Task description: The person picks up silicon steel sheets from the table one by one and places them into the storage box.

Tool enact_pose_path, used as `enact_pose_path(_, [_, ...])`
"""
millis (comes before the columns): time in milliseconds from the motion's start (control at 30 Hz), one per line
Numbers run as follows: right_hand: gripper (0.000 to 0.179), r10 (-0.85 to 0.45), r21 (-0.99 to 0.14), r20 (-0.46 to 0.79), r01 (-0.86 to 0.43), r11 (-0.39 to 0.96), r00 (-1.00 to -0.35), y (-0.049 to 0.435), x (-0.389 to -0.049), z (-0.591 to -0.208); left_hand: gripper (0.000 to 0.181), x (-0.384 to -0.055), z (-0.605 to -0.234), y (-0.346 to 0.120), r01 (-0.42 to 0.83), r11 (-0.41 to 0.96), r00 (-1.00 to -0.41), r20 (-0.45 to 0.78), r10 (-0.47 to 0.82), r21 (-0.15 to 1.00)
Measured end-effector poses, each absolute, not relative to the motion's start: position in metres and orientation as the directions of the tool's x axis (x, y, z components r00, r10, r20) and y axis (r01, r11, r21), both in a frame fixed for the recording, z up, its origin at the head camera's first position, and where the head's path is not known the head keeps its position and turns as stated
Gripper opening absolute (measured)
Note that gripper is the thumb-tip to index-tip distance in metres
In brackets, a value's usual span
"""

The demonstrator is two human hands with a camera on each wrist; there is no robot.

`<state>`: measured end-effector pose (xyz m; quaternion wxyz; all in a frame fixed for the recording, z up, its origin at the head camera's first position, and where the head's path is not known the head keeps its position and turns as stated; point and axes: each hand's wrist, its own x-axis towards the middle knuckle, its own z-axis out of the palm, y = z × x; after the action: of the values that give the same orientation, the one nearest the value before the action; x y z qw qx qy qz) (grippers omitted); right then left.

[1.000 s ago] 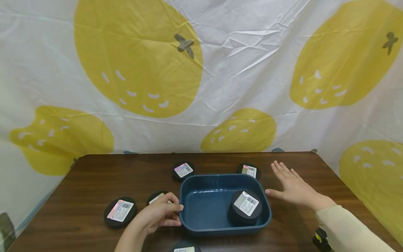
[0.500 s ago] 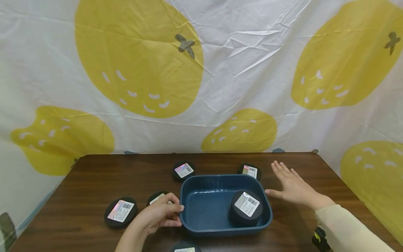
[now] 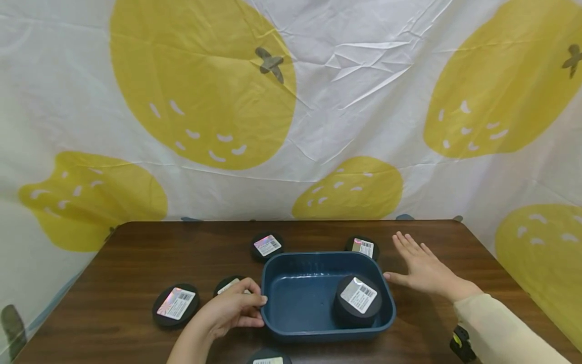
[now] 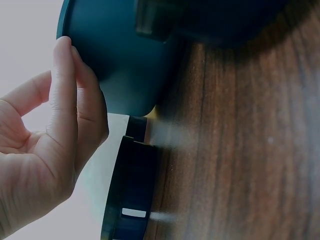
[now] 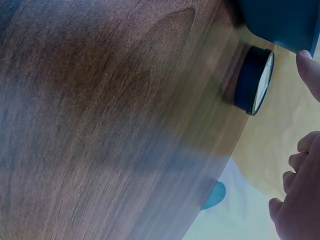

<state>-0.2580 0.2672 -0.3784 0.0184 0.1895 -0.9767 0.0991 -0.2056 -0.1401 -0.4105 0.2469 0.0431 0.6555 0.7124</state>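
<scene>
A dark blue plastic basin [image 3: 300, 303] stands on the brown table. My left hand [image 3: 234, 308] pinches its left rim; in the left wrist view my fingertips [image 4: 63, 47] lie against the basin's edge. Beyond the opposite side, my right hand [image 3: 425, 273] is spread flat with straight fingers. Its thumb is at the right rim, and whether it touches is hard to tell. Inside the basin, at the right, sits a black round container [image 3: 357, 303] with a white barcode label on top; a second one may be under it.
Several similar black round containers lie around the basin: one far left [image 3: 176, 306], one partly behind my left hand [image 3: 223, 285], two behind [image 3: 267, 246] and one cut off at the front [image 3: 269, 357]. A lemon-print cloth [image 3: 313, 101] hangs behind the table [image 3: 136, 263].
The head view has shifted very slightly. Both hands, the basin and the containers keep their places.
</scene>
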Motion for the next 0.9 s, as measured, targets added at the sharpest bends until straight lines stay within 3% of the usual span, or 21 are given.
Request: enact_pose_path(900, [0.092,-0.371,-0.191,0.09,-0.382,0.904,-0.924,0.26,-0.27,-0.388,0.015,-0.206,-0.414,-0.141,-0.286,-0.018,-0.877,-0.255,0.408,0.958])
